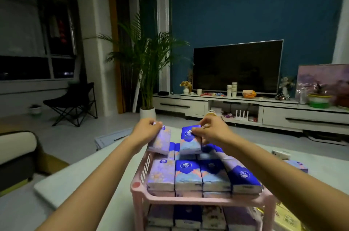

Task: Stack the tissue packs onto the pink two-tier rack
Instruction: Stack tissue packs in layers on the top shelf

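The person's left hand (149,129) grips a lavender floral pack (160,143), and the right hand (210,131) pinches a blue pack (189,141). Both are at the back row, top tier of the pink rack (188,201). Other packs (188,176) fill both tiers. There's a white fan logo on them, but the lettering's too blurry to read.

Dim room, cool blue cast. Window (24,42) far left of the television (237,66) black. Violet sheen on tissue packs (188,176) below the television. Soft focus throughout; left hand (146,129) slightly smeared. Wide-angle bowing at edges, walls leaning.
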`<state>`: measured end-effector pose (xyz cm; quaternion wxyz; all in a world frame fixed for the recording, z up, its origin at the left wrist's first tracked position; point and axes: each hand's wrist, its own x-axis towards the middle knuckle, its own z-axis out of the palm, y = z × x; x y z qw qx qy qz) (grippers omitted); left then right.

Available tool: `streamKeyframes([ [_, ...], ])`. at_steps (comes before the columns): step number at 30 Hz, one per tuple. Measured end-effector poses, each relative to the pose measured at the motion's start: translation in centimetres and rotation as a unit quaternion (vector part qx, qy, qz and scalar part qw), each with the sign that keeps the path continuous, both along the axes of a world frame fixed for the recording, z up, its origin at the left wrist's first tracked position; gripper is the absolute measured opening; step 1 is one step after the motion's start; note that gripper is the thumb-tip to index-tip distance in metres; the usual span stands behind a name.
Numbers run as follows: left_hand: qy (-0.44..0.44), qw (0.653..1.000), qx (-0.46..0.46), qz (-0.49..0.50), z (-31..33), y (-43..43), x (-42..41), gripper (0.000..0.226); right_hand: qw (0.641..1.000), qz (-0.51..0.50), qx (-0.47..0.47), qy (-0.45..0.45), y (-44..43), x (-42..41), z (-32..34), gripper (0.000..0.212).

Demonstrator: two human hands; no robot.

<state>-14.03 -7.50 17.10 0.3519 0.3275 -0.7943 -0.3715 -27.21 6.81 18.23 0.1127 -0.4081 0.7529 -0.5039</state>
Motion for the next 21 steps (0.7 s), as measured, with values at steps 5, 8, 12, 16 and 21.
streamKeyframes([
  [5, -0.077, 0.997, -0.005, 0.005, -2.6, -1.1, -1.0, 0.024, 0.97, -0.033, 0.098, 0.22, -1.2, 0.6, -1.1, 0.028],
  [8, -0.079, 0.997, -0.008, 0.002, -3.3, -0.8, -1.3, 0.024, 0.944, -0.015, 0.134, 0.302, -1.5, 0.8, -1.5, 0.036],
  [12, -0.052, 0.999, 0.006, -0.011, -3.4, -0.7, -1.7, 0.03, 0.94, 0.049, 0.137, 0.309, -1.9, 0.6, -1.6, 0.032],
  [16, -0.076, 0.997, -0.018, -0.006, -3.5, -0.5, -2.3, 0.033, 0.942, 0.068, 0.138, 0.299, -2.3, 0.0, -1.6, 0.03],
  [21, -0.123, 0.991, -0.047, 0.009, -3.8, -0.9, -2.8, 0.034, 0.941, 0.066, 0.123, 0.309, -2.5, -0.4, -1.8, 0.029],
])
